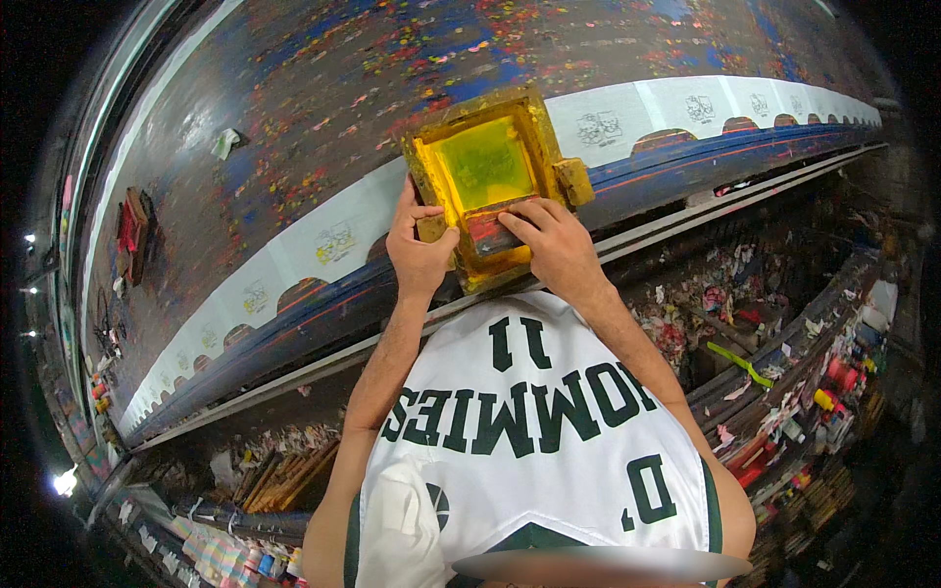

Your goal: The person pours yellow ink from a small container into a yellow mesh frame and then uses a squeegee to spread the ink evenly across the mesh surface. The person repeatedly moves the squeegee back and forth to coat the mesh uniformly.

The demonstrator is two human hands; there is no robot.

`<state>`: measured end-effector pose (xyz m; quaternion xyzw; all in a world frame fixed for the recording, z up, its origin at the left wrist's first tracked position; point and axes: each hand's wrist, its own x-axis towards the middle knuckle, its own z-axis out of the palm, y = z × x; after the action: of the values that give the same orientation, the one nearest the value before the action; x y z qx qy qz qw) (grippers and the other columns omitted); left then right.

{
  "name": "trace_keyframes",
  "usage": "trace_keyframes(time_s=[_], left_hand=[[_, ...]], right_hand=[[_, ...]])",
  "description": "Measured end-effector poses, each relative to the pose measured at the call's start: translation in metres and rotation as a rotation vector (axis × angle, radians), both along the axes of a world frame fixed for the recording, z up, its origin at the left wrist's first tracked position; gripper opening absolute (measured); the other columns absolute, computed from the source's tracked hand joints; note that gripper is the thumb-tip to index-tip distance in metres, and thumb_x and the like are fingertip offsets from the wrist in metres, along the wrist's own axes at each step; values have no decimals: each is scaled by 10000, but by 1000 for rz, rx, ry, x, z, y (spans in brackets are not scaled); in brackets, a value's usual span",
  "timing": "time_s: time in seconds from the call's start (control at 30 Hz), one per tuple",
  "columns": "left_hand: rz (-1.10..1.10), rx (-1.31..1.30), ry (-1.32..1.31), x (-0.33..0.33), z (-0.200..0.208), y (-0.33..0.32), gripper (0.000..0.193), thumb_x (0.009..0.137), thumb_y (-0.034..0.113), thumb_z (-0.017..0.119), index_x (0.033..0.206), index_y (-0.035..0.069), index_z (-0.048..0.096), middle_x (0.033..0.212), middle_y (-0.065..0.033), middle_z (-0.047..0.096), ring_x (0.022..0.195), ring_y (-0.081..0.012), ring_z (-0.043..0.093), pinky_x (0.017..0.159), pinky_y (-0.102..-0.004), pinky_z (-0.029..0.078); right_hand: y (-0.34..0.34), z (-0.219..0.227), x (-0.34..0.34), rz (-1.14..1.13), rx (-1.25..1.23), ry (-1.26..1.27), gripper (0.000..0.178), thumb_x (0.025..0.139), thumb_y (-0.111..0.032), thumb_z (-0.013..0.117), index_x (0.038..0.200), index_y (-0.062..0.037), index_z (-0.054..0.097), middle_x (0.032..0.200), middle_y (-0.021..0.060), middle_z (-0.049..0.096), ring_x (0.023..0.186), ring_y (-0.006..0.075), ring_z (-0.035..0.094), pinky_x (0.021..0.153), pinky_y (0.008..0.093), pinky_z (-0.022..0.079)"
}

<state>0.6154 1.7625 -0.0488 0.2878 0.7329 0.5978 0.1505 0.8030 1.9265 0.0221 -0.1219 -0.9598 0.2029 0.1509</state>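
A small yellow-stained screen-printing frame (473,115) lies across the white cloth strip (377,201) on the long table. Green-yellow mesh (487,162) shows inside it. My left hand (421,250) grips the frame's left edge, thumb on the near side and a finger stretched along the rim. Inside the frame's near end sits a squeegee (487,231), a block smeared red and dark. The fingers of my right hand (561,245) press closed on its right part and hide some of it. A yellow block (573,182) sticks out from the frame's right side.
Small line drawings (599,128) repeat along the strip, which has a scalloped near edge. Ink spots cover the dark table (323,108). A red-stained block (135,235) and a crumpled scrap (226,143) lie at left. Below the table's rail (676,218) are scraps and wooden sticks (289,477).
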Motion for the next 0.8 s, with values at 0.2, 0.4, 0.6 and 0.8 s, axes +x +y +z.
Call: trace_keyframes(time_s=[0.2,0.4,0.6,0.8], left_hand=[[-40,63,-59,53,0,98,243,811,-6,828,1019,58,719,1725,-310,456,1643,-371,421,1300,-466,378],[-52,141,-238,89,-5,167,261,805,-44,814,1023,38,696,1773,-311,373,1665,-381,372,1303,-457,369],[-15,96,-386,95,0,171,291,800,-108,782,1033,23,666,1794,-282,353,1664,-351,373,1286,-437,397],[-9,81,-439,94,7,166,326,795,-151,748,1054,19,648,1801,-254,357,1662,-336,374,1280,-433,415]], right_hand=[[92,6,57,-23,-5,-48,516,824,10,710,1334,-65,729,1319,108,715,1263,349,659,1079,468,571],[162,9,91,-6,7,-39,468,836,-6,713,1300,-59,731,1306,110,712,1228,345,674,1062,469,576],[174,10,98,54,-18,-23,452,844,-34,720,1295,-55,722,1310,112,693,1220,336,659,1075,466,553],[175,11,99,79,-73,-83,556,806,36,740,1352,-70,711,1346,97,682,1264,335,640,1099,466,541]])
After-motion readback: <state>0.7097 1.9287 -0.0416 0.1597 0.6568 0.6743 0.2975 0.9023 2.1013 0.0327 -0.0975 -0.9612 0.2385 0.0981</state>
